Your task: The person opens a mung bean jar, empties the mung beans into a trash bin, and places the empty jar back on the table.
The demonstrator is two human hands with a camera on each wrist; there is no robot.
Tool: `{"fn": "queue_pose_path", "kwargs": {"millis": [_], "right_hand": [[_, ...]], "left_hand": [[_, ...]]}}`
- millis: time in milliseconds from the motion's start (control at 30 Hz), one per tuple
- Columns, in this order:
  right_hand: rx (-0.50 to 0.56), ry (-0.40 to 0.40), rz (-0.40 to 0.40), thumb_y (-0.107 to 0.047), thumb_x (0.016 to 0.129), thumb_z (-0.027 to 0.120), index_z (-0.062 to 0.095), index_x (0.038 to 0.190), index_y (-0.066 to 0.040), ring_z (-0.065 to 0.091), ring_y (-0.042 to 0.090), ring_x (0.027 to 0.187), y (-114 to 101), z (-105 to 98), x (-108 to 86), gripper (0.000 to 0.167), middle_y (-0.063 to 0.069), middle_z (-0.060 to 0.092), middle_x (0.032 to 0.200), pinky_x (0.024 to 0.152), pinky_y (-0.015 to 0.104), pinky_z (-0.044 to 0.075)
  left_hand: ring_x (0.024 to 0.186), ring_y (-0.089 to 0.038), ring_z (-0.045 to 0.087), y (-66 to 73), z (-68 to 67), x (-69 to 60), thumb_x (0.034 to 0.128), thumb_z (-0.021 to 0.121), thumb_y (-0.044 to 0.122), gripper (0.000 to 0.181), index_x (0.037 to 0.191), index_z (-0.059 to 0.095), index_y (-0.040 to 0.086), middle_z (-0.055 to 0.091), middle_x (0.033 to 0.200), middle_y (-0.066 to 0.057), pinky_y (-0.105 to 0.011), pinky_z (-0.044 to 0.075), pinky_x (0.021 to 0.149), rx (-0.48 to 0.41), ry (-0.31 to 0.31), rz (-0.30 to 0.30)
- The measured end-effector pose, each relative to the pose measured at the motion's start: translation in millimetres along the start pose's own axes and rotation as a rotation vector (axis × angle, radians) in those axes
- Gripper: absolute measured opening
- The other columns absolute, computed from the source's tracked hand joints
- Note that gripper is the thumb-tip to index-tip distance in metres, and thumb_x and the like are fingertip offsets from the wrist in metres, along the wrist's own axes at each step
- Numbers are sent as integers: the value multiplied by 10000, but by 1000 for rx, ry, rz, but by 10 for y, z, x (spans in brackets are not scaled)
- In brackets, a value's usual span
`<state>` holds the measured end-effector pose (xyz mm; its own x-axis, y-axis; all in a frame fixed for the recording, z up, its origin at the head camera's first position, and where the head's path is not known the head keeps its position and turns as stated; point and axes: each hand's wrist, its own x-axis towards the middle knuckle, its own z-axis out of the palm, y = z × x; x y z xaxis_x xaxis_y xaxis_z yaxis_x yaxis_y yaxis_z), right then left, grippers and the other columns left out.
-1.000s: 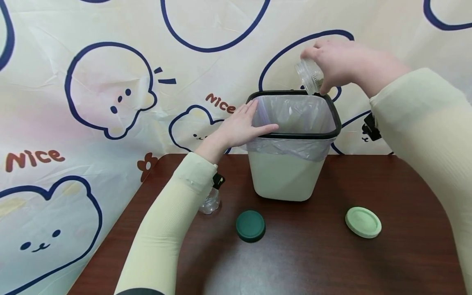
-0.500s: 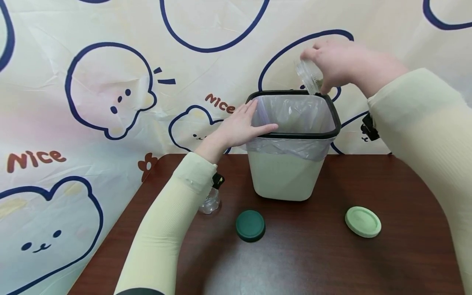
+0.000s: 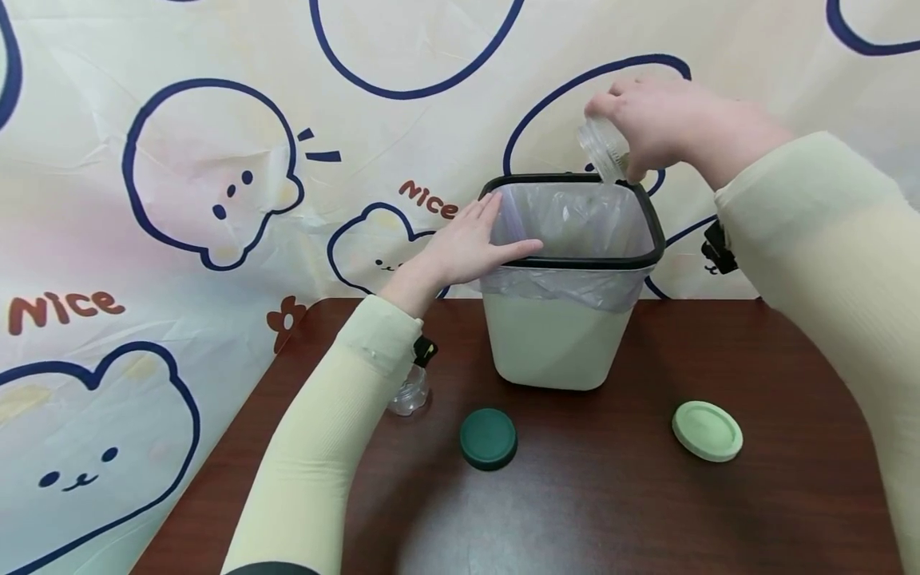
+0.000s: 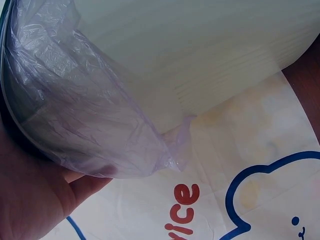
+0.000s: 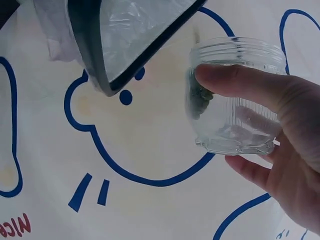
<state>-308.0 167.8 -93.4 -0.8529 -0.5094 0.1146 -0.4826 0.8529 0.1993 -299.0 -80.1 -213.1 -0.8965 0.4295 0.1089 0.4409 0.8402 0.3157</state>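
Note:
My right hand (image 3: 664, 124) grips a clear ribbed jar (image 3: 605, 150), tilted at the back right of the bin's rim. In the right wrist view the thumb lies across the jar (image 5: 235, 125), fingers round its far side. A dark green clump (image 5: 201, 95) clings inside the wall near its mouth. My left hand (image 3: 460, 243) rests on the left front corner of a pale bin (image 3: 557, 339) with a black rim, fingers straight and thumb spread over the front edge. A translucent bag (image 4: 95, 105) lines the bin and folds over its rim. Part of the left hand is hidden behind it.
On the brown table (image 3: 575, 495) lie a dark green round lid (image 3: 489, 438) and a light green round lid (image 3: 707, 431). Another clear jar (image 3: 410, 391) stands partly hidden by the left sleeve. A printed cloth (image 3: 402, 144) hangs close behind the bin.

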Motion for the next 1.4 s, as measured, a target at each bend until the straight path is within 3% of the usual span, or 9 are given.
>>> {"fn": "queue_pose_path", "kwargs": {"millis": [233, 500, 667, 867, 1100, 1400], "right_hand": [[-3, 115, 15, -54, 672, 832, 317, 1442, 17, 332, 521, 1192, -23, -72, 4, 929, 342, 341, 1381, 930, 696, 353], [-42, 21, 0, -67, 639, 850, 349, 1406, 43, 336, 526, 1192, -17, -42, 0, 923, 363, 377, 1336, 953, 679, 343], [-33, 48, 11, -69, 645, 853, 346, 1412, 31, 324, 528, 1203, 0, -18, -24, 924, 359, 372, 1347, 953, 692, 332], [17, 156, 9, -1, 662, 822, 309, 1433, 46, 317, 526, 1186, 10, -104, -28, 928, 357, 337, 1365, 949, 685, 349], [-20, 52, 35, -35, 658, 845, 322, 1430, 15, 314, 535, 1170, -19, -85, -15, 934, 365, 342, 1352, 880, 693, 392], [-5, 166, 0, 16, 675, 804, 324, 1435, 28, 310, 517, 1201, -10, -144, -18, 899, 346, 323, 1391, 971, 674, 335]], "left_hand": [[1472, -210, 48, 7, 3, -14, 846, 439, 766, 1039, 1568, 52, 126, 71, 1620, -42, -371, 93, 1166, -2, -2, 4], [1472, -207, 50, -2, 16, -2, 848, 436, 766, 1034, 1568, 50, 133, 71, 1620, -38, -373, 94, 1165, -6, -2, -1], [1472, -205, 46, 1, 24, 1, 848, 436, 766, 1036, 1568, 50, 129, 70, 1620, -40, -363, 91, 1165, -1, -3, 5], [1472, -209, 49, -3, 2, 13, 850, 435, 764, 1032, 1568, 54, 127, 74, 1619, -40, -356, 88, 1165, 8, 6, 10], [1472, -208, 43, -26, 0, -8, 847, 440, 765, 1035, 1568, 53, 133, 70, 1620, -33, -361, 83, 1166, -4, -2, 2], [1471, -192, 42, -4, -21, -15, 839, 442, 773, 1046, 1569, 58, 129, 73, 1620, -32, -360, 87, 1166, -5, 5, -2]]}}
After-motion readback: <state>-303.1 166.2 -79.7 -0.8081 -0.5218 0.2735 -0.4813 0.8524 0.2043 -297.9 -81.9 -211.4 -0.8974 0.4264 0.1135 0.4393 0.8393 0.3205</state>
